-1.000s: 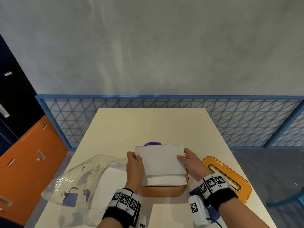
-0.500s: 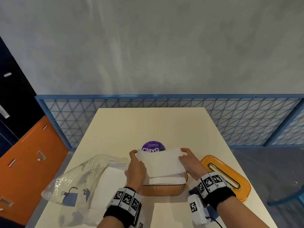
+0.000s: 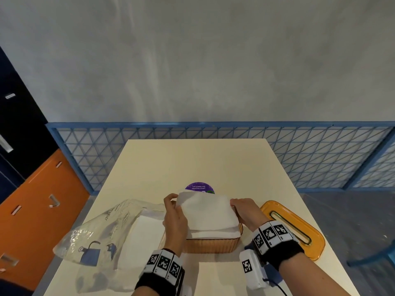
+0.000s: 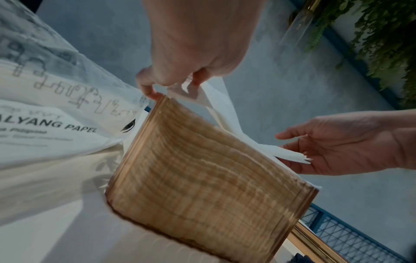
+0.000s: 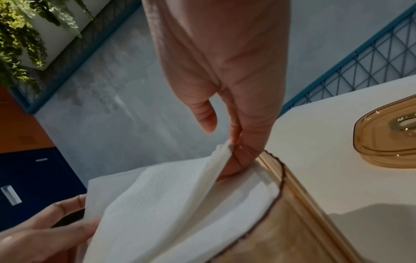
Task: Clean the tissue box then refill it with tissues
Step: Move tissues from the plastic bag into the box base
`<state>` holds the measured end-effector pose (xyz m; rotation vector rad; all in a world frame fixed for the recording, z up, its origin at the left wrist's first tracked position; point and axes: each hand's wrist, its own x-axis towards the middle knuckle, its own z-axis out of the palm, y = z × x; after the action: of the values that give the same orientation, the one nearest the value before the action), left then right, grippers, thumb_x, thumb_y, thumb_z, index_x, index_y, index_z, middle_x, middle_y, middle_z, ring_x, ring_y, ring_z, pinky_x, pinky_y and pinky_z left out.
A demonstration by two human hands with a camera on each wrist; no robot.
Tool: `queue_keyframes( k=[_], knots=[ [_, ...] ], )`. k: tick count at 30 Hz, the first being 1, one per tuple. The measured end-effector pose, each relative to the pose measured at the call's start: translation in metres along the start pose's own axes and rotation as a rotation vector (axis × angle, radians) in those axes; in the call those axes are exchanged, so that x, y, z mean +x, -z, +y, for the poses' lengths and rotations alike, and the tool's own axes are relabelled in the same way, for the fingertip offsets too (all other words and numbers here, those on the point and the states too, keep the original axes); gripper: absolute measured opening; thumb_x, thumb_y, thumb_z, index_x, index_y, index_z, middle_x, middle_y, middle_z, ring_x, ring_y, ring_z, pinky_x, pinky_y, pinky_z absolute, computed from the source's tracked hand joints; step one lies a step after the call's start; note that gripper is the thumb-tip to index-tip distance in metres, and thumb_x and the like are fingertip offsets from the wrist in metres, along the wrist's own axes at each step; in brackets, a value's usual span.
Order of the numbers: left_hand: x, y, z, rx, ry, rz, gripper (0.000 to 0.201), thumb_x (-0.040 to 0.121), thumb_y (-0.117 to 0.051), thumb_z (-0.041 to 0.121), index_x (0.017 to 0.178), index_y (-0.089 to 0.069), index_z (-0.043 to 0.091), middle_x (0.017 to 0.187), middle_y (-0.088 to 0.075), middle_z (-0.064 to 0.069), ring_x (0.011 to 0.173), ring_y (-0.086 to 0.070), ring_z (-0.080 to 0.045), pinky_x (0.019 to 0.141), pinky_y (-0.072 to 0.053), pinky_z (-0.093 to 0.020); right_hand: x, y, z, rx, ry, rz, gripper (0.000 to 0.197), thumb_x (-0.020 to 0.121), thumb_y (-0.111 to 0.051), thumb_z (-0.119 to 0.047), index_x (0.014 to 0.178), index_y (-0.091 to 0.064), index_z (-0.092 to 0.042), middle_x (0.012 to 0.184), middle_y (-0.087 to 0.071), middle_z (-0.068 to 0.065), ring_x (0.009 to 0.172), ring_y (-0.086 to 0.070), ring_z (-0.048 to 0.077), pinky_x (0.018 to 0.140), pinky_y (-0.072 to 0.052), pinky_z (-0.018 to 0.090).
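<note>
An amber ribbed tissue box (image 3: 211, 245) stands lidless on the cream table, near the front edge. A stack of white tissues (image 3: 208, 212) sits in its open top, the upper sheets bulging above the rim. My left hand (image 3: 173, 202) pinches the stack's left edge at the box's far left corner. The left wrist view shows its fingertips (image 4: 155, 92) curled there against the box (image 4: 202, 174). My right hand (image 3: 236, 204) pinches the right edge. In the right wrist view its fingers (image 5: 236, 156) lift the top sheets (image 5: 168, 204) just inside the rim.
The box's amber lid (image 3: 292, 229), with a slot, lies on the table to the right. A clear plastic bag (image 3: 100, 229) holding more white tissues lies to the left. A round purple sticker (image 3: 199, 187) is behind the box. A blue mesh railing (image 3: 213, 124) lies beyond the table.
Both hands have brought the tissue stack down into the box. More of the purple sticker shows behind it now.
</note>
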<state>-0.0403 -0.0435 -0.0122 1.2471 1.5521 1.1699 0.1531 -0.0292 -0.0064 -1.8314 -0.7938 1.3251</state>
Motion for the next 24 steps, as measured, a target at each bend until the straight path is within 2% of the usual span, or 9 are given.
queue_keyframes(
  k=[2,5,9,12,15,17,21,22,24],
  knots=[
    [-0.001,0.001,0.001,-0.037,-0.04,0.01,0.03,0.098,-0.028,0.005,0.11,-0.032,0.032,0.101,-0.055,-0.006,0.091,-0.055,-0.026,0.078,-0.043,-0.036,-0.004,-0.001,-0.004,0.026,-0.026,-0.045,0.024,0.091,-0.052,-0.015,0.07,-0.05,-0.004,0.063,-0.047,0.01,0.058,-0.045,0.021,0.057,-0.036,0.03],
    [0.0,0.001,0.001,-0.046,-0.045,0.009,0.03,0.098,-0.029,0.005,0.112,-0.031,0.031,0.104,-0.055,-0.006,0.09,-0.054,-0.023,0.077,-0.043,-0.034,-0.005,-0.001,-0.006,-0.026,0.004,-0.101,0.018,0.088,-0.057,-0.016,0.076,-0.049,-0.006,0.076,-0.052,0.013,0.069,-0.052,0.024,0.062,-0.041,0.033],
    [-0.001,0.001,-0.001,-0.034,-0.015,0.012,0.029,0.099,-0.029,0.006,0.112,-0.03,0.032,0.106,-0.054,-0.007,0.089,-0.054,-0.023,0.083,-0.047,-0.041,-0.008,-0.002,-0.01,-0.075,0.039,-0.125,0.008,0.089,-0.056,-0.011,0.082,-0.058,-0.007,0.082,-0.062,0.011,0.068,-0.059,0.021,0.056,-0.045,0.026],
    [-0.002,0.0,-0.003,-0.012,0.019,0.028,0.025,0.099,-0.031,0.008,0.111,-0.029,0.03,0.097,-0.052,0.0,0.089,-0.054,-0.024,0.093,-0.046,-0.051,-0.01,-0.003,-0.011,-0.079,0.078,-0.091,0.006,0.09,-0.055,-0.01,0.09,-0.06,-0.006,0.091,-0.064,0.012,0.077,-0.062,0.024,0.062,-0.048,0.027],
    [-0.002,-0.001,-0.006,0.041,0.061,0.031,0.024,0.099,-0.034,0.011,0.109,-0.029,0.031,0.089,-0.051,0.008,0.088,-0.055,-0.026,0.098,-0.04,-0.056,-0.011,-0.003,-0.01,-0.052,0.082,-0.067,0.009,0.092,-0.053,-0.012,0.098,-0.057,-0.008,0.095,-0.063,0.011,0.074,-0.06,0.02,0.055,-0.045,0.023],
    [-0.002,-0.002,-0.006,0.077,0.079,0.037,0.022,0.098,-0.035,0.012,0.11,-0.03,0.03,0.084,-0.05,0.008,0.087,-0.055,-0.026,0.099,-0.039,-0.056,-0.01,-0.003,-0.011,-0.057,0.091,-0.065,0.011,0.093,-0.051,-0.014,0.1,-0.057,-0.01,0.096,-0.063,0.01,0.076,-0.06,0.021,0.058,-0.045,0.024],
    [0.0,-0.003,-0.002,0.112,0.092,0.062,0.019,0.098,-0.037,0.011,0.111,-0.032,0.024,0.076,-0.047,0.007,0.08,-0.052,-0.023,0.097,-0.04,-0.054,-0.002,0.0,-0.01,-0.112,0.108,-0.008,0.01,0.09,-0.053,-0.015,0.093,-0.061,-0.009,0.095,-0.066,0.013,0.089,-0.063,0.028,0.076,-0.048,0.033],
    [0.001,-0.003,0.0,0.117,0.092,0.063,0.019,0.097,-0.038,0.011,0.11,-0.032,0.024,0.076,-0.047,0.007,0.08,-0.052,-0.023,0.097,-0.038,-0.053,-0.001,0.0,-0.009,-0.136,0.103,0.002,0.01,0.089,-0.055,-0.016,0.086,-0.062,-0.009,0.092,-0.066,0.013,0.089,-0.063,0.029,0.078,-0.049,0.035],
    [0.001,-0.003,0.001,0.145,0.091,0.064,0.02,0.097,-0.039,0.011,0.115,-0.034,0.019,0.075,-0.046,0.009,0.083,-0.053,-0.025,0.096,-0.038,-0.051,0.003,0.001,-0.006,-0.186,0.101,0.015,0.02,0.086,-0.058,-0.016,0.067,-0.056,-0.011,0.08,-0.062,0.014,0.082,-0.06,0.028,0.072,-0.047,0.035]
  ],
)
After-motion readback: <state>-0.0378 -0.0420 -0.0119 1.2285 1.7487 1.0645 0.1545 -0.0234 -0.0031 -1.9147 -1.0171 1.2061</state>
